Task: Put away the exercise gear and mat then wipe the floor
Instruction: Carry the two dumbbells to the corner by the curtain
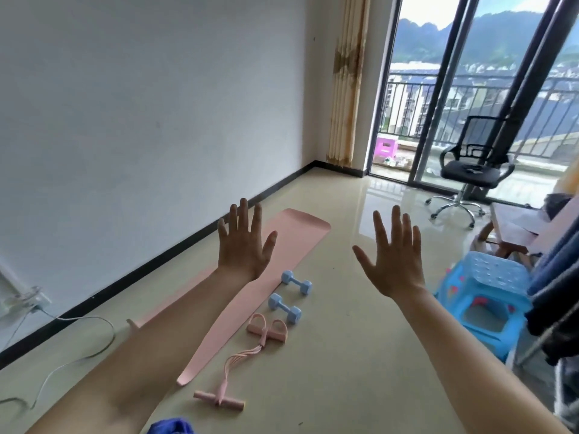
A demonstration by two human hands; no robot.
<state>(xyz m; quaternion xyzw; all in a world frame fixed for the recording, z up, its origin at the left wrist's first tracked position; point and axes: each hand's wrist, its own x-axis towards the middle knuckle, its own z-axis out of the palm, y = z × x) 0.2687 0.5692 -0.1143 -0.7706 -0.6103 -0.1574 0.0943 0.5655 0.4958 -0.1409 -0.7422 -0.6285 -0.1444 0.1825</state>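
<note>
head cam | standing height | forward-down | floor (344,308) | hands near

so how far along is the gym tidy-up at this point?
Done: nothing visible. The pink mat lies unrolled on the floor, with the far dumbbell, near dumbbell and pink pull rope beside it.
In hand: nothing. The left hand and right hand are raised, fingers spread, no grip on anything.
Left: gather the gear, roll up the mat, wipe the floor.
</note>
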